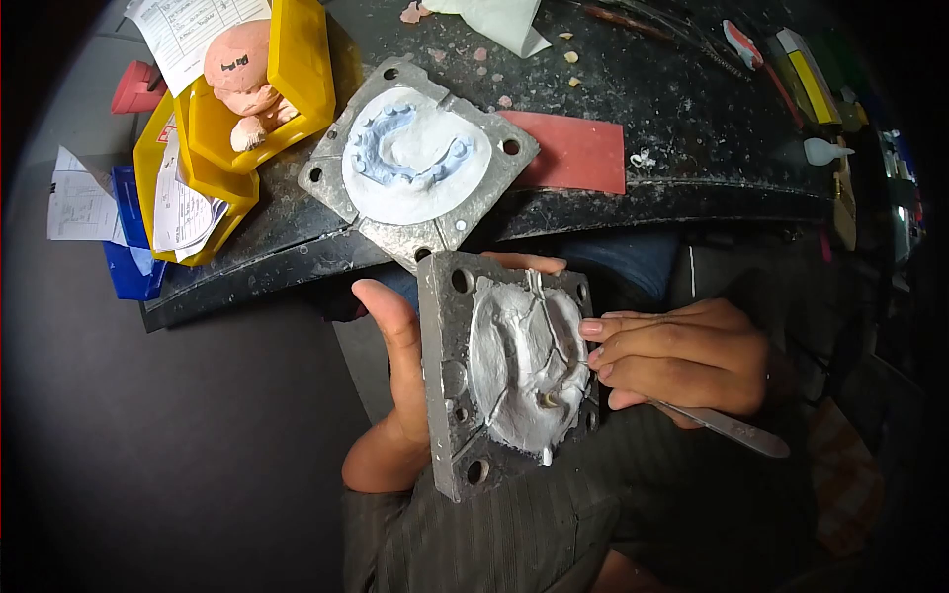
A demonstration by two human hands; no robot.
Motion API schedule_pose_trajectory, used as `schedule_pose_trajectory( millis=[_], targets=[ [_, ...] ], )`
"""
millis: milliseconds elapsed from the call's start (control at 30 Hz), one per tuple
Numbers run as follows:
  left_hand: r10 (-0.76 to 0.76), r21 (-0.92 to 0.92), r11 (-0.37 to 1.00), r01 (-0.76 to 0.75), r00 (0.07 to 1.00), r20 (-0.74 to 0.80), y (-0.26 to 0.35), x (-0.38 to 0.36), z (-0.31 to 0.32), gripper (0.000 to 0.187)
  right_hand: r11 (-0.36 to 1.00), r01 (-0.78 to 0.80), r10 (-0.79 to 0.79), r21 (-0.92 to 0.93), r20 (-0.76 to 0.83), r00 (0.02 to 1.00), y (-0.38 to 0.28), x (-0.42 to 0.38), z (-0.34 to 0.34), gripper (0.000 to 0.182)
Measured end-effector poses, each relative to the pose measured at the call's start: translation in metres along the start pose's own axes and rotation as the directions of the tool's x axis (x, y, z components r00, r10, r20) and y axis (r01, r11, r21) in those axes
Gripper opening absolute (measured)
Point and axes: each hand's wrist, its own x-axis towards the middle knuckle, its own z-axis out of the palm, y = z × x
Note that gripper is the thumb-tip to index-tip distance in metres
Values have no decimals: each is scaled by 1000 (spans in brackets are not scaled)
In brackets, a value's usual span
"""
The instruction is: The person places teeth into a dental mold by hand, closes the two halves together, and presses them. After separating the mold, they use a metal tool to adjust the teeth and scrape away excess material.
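Note:
My left hand (397, 341) grips a metal dental flask half (447, 420), tilted on its side, with the thumb along the near face and fingertips showing behind the top edge. White plaster (514, 371) fills this half, with a hollowed, arch-like mould and ridges across it. Closed around a metal spatula (736, 432), my right hand (682, 358) has its fingertips at the plaster's right edge. The spatula's flat end points down and right; its other end is hidden. On the bench lies the other flask half (447, 229), its plaster holding a blue-grey dental arch (395, 148).
Yellow bins (301, 74) with pink plaster pieces (237, 64) and paper slips stand at upper left, beside a blue bin (133, 247). A red wax sheet (573, 153) lies by the flask half on the bench (682, 109). Loose tools and a brush (843, 203) are at right.

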Motion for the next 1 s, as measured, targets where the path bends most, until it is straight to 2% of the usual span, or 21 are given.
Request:
schedule_pose_trajectory(
  millis=[67, 167, 233, 333, 533, 667, 733, 833, 1000],
  targets=[
    [9, 16, 1000, -9, 1000, 3, -1, 0, 2, 130, 1000, 0, 0, -4, 0, 1000, 0, 0, -1, 20],
    [-25, -38, 999, 22, 997, -78, 0, 0, 7, 132, 1000, -12, 14, -20, 69, 997, 1, -1, -6, 21],
    [-85, -103, 991, 83, 996, -13, 1, 0, 4, 132, 997, 22, -12, -72, 133, 991, 3, -1, -9, 27],
    [-115, -137, 984, 115, 993, 4, 0, 3, 4, 131, 997, 41, -31, -68, 148, 988, 4, 2, -12, 25],
    [-180, -99, 978, 186, 982, 65, 0, 6, 4, 127, 980, 131, -105, -146, 173, 979, 7, 0, -13, 20],
    [-203, -122, 970, 209, 978, 57, 2, 9, 2, 122, 968, 188, -165, -167, 147, 975, 11, 0, -13, 17],
    [-194, -216, 951, 224, 969, 150, 0, 11, -4, 117, 961, 233, -214, -150, 134, 968, 14, 0, -13, 14],
    [-204, -257, 932, 257, 955, 215, -2, 14, -12, 114, 960, 240, -222, -143, 129, 966, 15, 0, -12, 14],
    [-217, -257, 928, 271, 951, 220, 0, 15, -12, 116, 953, 249, -233, -171, 105, 967, 14, -1, -9, 15]
  ],
)
